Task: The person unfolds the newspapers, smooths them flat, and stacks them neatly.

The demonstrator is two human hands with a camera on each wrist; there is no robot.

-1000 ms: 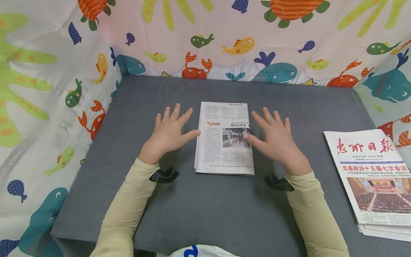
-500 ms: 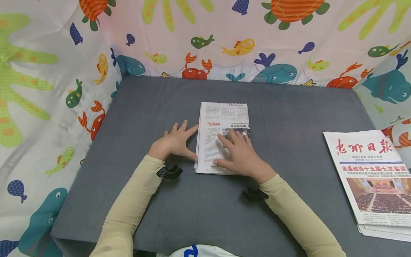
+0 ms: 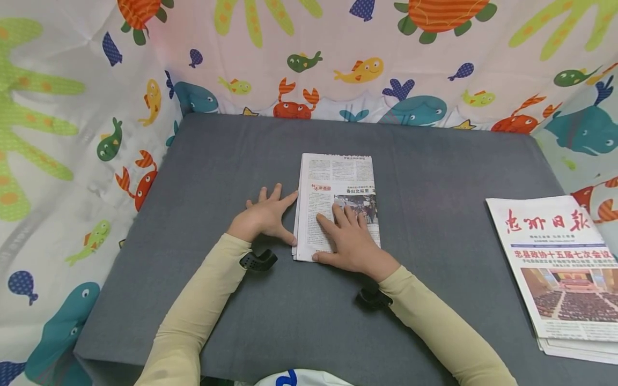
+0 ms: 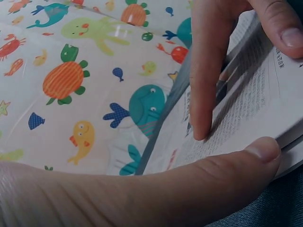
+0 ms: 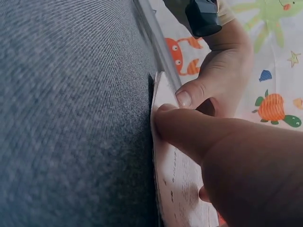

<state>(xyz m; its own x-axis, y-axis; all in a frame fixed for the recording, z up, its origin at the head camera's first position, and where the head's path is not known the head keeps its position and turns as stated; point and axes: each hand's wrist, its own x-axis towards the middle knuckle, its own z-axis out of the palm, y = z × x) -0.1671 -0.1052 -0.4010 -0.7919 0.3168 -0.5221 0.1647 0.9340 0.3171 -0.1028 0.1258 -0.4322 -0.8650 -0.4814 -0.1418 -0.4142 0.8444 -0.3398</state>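
Note:
A folded newspaper (image 3: 318, 174) lies flat in the middle of the grey-covered table, its printed side up with a small photo. My left hand (image 3: 263, 217) is at its left edge, fingers spread, the thumb touching that edge low down. On the lower half of the paper rests my right hand (image 3: 350, 244), fingers spread and fairly straight, covering part of the text and photo. The right wrist view shows the right thumb (image 5: 180, 125) on the newspaper's near edge, with the left hand (image 5: 222, 80) just beyond it. In the left wrist view the folded layers of the newspaper (image 4: 265, 109) show at the edge.
A stack of newspapers (image 3: 560, 241) with a red masthead lies at the right of the grey table (image 3: 232, 332). A cloth with printed sea animals (image 3: 357, 32) hangs behind and at the sides. Both wrists carry a black device (image 3: 259, 261).
My right hand has moved left and down from the newspaper's right edge onto its lower half. The left hand has slid slightly down along the left edge. The newspaper stays in place.

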